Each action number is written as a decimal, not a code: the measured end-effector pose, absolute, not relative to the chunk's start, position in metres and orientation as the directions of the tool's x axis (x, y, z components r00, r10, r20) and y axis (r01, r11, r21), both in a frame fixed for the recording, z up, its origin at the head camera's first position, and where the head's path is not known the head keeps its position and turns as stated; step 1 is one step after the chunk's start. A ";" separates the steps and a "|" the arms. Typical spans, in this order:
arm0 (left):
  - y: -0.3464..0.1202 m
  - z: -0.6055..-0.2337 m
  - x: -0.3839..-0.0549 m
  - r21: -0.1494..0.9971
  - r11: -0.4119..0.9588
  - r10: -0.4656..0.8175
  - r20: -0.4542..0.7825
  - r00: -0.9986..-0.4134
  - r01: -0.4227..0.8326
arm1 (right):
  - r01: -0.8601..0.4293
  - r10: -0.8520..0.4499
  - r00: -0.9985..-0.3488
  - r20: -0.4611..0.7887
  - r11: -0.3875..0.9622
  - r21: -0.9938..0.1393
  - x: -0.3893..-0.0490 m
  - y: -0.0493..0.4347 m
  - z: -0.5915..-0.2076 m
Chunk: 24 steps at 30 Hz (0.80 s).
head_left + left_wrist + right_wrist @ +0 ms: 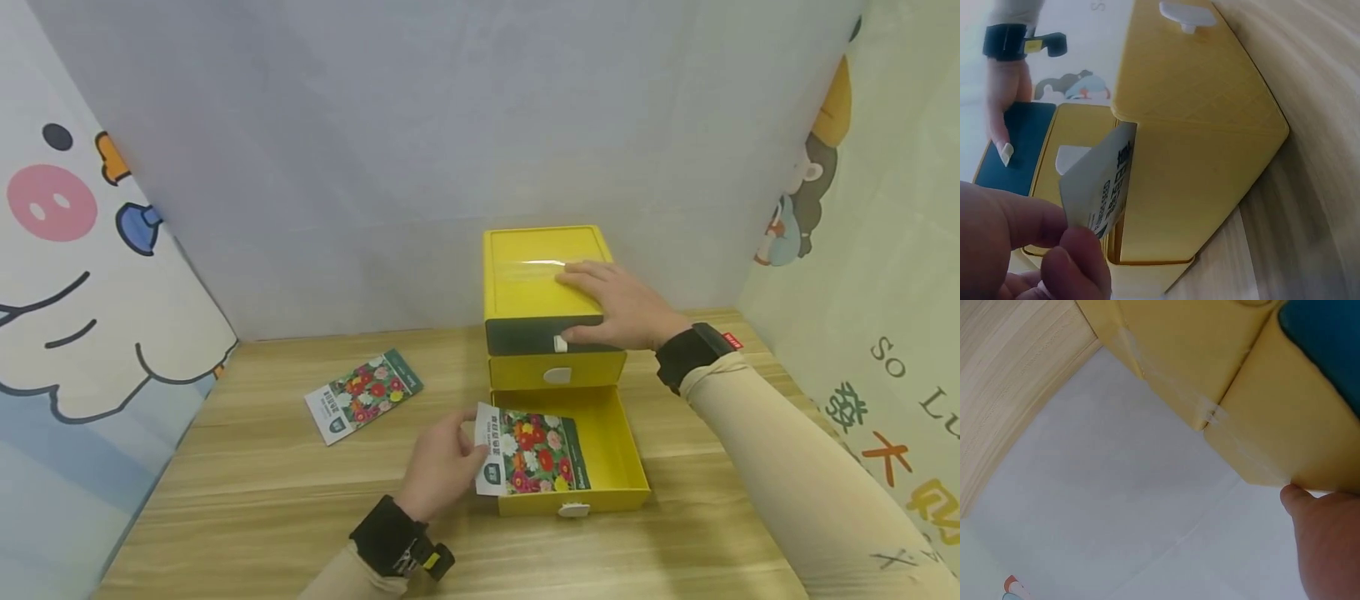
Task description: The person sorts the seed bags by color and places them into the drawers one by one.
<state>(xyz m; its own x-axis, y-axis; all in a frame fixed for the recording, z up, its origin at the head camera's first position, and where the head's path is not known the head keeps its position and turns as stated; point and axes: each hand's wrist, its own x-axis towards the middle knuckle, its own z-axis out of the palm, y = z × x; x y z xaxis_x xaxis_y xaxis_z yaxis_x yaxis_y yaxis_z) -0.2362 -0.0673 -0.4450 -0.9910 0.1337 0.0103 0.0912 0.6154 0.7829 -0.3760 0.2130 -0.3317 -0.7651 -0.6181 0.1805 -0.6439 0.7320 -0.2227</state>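
A flower seed packet [536,454] lies tilted over the left side of the pulled-out bottom drawer [626,462], its white end sticking out past the drawer wall. My left hand [442,462] pinches that white end between thumb and fingers; the left wrist view shows the packet [1100,181] leaning into the drawer opening. On the yellow drawer box [532,287] rests my right hand [618,304], fingers spread on the top and thumb by the dark green front of the upper drawer [517,336]. In the right wrist view a finger touches the box edge.
A second flower seed packet [365,396] lies on the wooden table [262,483], left of the box. White knobs sit on the drawer fronts, such as the middle knob [557,375]. A pale cloth wall [375,167] stands behind, with cartoon-printed panels at both sides.
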 end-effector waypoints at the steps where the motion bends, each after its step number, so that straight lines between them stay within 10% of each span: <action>1: -0.066 -0.445 -0.236 0.769 0.631 0.134 0.023 -0.991 0.103 | -0.644 -0.618 -0.765 0.181 0.732 -0.223 -0.376 0.213 -0.332; 24: -0.040 -0.442 -0.236 0.664 0.740 0.137 0.007 -0.991 0.107 | -0.649 -0.618 -0.761 0.198 0.726 -0.228 -0.376 0.213 -0.332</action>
<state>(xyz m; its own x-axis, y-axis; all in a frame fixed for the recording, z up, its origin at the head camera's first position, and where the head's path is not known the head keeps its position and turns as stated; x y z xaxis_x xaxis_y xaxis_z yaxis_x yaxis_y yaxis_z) -0.2361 -0.0399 -0.4416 -0.9906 0.1366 0.0069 0.1067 0.7402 0.6638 -0.3756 0.2130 -0.3317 -0.7610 -0.6177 0.1982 -0.6487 0.7262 -0.2277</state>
